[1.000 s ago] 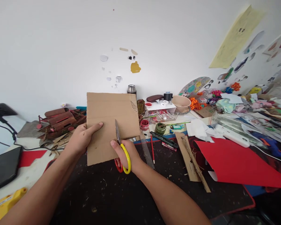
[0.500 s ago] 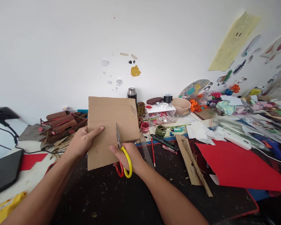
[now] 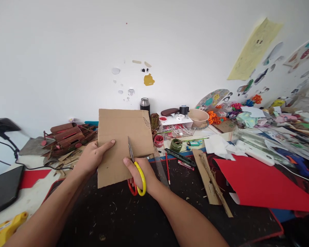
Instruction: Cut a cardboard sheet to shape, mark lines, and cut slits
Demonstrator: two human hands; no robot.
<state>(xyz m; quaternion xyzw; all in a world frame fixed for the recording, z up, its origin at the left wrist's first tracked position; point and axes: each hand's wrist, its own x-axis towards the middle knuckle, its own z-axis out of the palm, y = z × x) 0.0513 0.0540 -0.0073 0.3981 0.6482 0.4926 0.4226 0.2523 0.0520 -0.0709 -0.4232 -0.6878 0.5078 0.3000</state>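
A sheet of brown cardboard (image 3: pixel 118 127) is held up above the dark mat, its left edge gripped by my left hand (image 3: pixel 94 156). The thumb lies across its front face; the other fingers are hidden behind it. My right hand (image 3: pixel 141 171) is closed around scissors (image 3: pixel 140 178) with one yellow and one red handle loop. The scissor blades point up and lie along a cut in the cardboard, which runs from the right part of its lower edge towards the middle.
A red pencil (image 3: pixel 167 168), a black cutter knife (image 3: pixel 180 157) and a cardboard strip with twigs (image 3: pixel 208 178) lie right of my hands. Further right is red paper (image 3: pixel 260 181). Paint jars (image 3: pixel 176 144) and a flask (image 3: pixel 144 106) stand behind. Brown model pieces (image 3: pixel 69 137) sit at left.
The view has shifted slightly. Both hands keep their hold on the cardboard and the scissors, and the blades stay at about the same place in the cut.
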